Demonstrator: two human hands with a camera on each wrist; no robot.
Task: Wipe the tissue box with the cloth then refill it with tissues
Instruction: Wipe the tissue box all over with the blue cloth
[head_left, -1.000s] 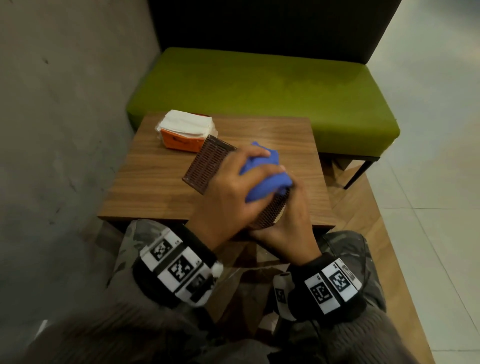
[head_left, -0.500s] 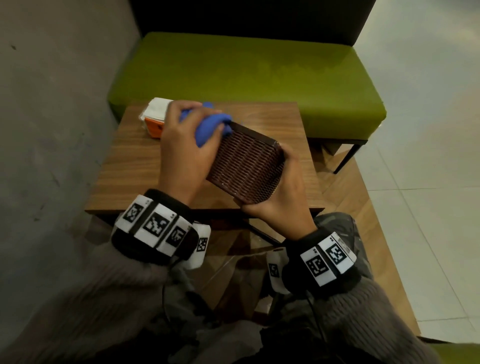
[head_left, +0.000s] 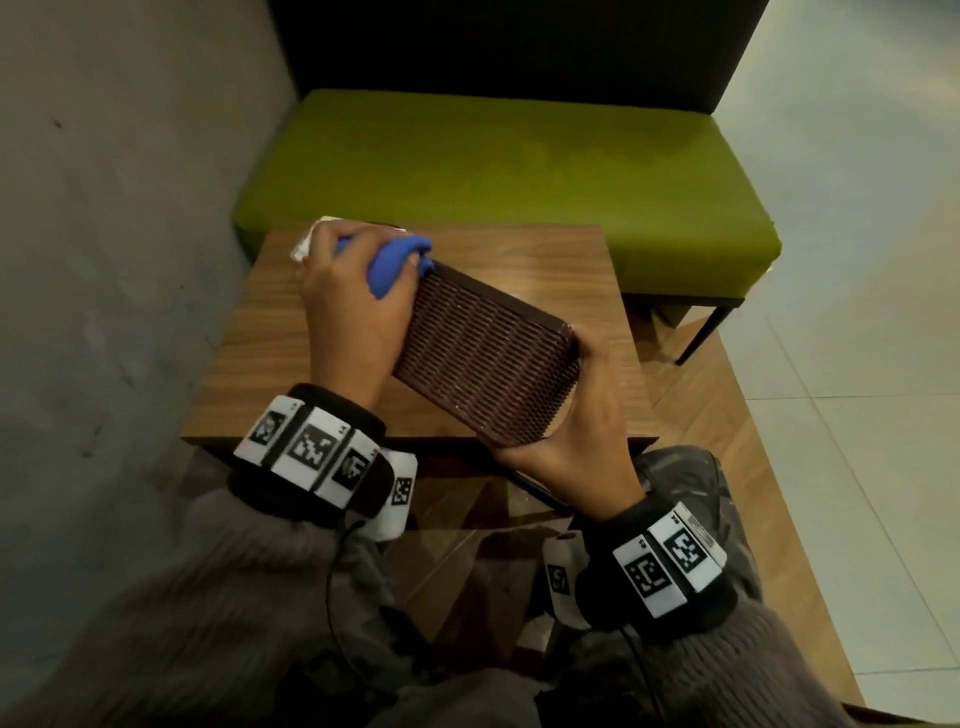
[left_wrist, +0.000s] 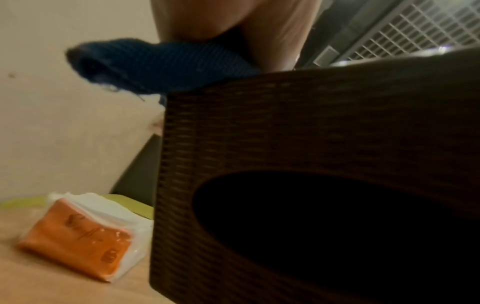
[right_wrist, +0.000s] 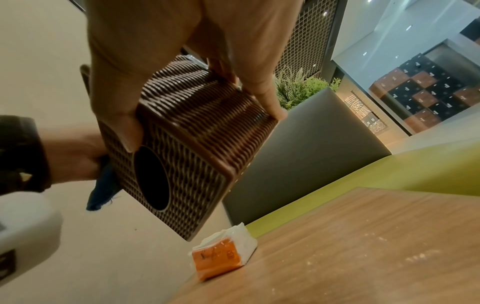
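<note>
- The right hand (head_left: 576, 415) lifts the tissue box (head_left: 483, 358) off the table (head_left: 545, 260), its fingers (right_wrist: 262, 96) clamped over the near-right end, probably so every woven face can be reached.
- The left hand (head_left: 353, 306) bunches the blue cloth (head_left: 395, 260) in curled fingers against the box's far-left end; wiping looks unfinished.
- The box's oval opening (right_wrist: 152, 179) faces down towards the table.
- The orange tissue pack (right_wrist: 223, 255) lies at the table's far-left corner, just beyond the left hand.
- A green bench (head_left: 498, 171) stands beyond; nothing blocks the box.
</note>
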